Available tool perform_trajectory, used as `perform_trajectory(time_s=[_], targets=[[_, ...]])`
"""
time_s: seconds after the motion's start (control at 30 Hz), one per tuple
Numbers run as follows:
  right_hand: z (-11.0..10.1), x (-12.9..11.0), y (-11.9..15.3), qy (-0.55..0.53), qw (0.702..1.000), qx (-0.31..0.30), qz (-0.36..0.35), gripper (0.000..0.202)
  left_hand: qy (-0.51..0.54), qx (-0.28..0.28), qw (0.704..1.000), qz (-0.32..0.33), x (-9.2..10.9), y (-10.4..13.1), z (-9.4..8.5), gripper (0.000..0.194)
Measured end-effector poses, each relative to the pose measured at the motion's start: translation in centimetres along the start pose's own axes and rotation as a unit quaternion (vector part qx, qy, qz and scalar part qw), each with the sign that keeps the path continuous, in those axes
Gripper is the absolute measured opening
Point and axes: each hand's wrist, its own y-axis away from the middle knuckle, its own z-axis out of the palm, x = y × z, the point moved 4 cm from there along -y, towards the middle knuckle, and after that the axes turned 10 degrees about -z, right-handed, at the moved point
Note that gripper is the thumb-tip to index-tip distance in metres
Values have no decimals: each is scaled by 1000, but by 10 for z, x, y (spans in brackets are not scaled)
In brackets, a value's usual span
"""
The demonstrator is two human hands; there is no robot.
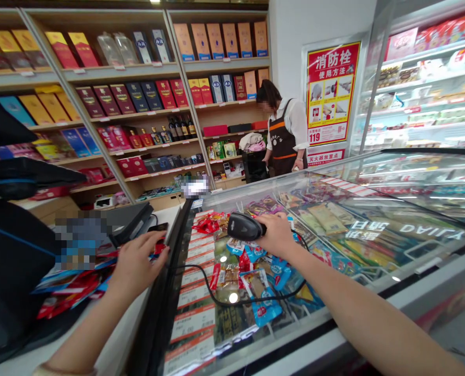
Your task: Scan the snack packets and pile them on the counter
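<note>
My right hand (277, 232) grips a black barcode scanner (245, 227) above the glass lid of a display freezer. The scanner's black cable (251, 301) loops across the glass. Below and around it lie several snack packets, among them a blue packet (261, 303) and a red packet (209, 223). My left hand (136, 263) hovers by the counter's edge, fingers stretched and apart. Something dark and red shows partly behind those fingers; I cannot make it out. Left of this hand, a pile of red and blue packets (73, 292) rests on the counter.
Black checkout equipment (9, 250) stands at the left. Red-and-white price labels (195, 300) line the freezer's left side. A person in an apron (285, 133) stands behind the freezer, before shelves of boxes (122, 99). A refrigerated shelf (431, 89) is at right.
</note>
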Motion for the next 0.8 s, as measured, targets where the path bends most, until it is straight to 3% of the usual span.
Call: perform_trajectory(time_s=[0.1,0.17,0.23,0.3,0.43,0.57,0.63,0.73,0.8], targets=[[0,0,0,9,1000,-14,3,22,105,-180,978,4,45,4,31,45],[0,0,0,16,1000,-21,7,21,110,-271,956,0,71,13,49,44],[0,2,-1,21,999,-26,10,20,70,-329,942,-11,88,22,63,44],[0,3,-1,21,999,-26,13,19,38,-348,936,-26,95,26,70,46],[0,4,-2,8,1000,-17,17,20,133,-367,918,-77,90,24,75,34],[0,5,-2,5,1000,-10,16,20,307,-353,866,-177,79,13,65,38],[0,5,-2,7,1000,-7,16,20,365,-309,847,-233,75,6,56,38],[-1,6,-2,13,1000,1,17,21,441,-196,821,-304,72,-7,44,35],[-2,7,-2,18,1000,7,21,21,500,-116,784,-349,71,-11,42,31]])
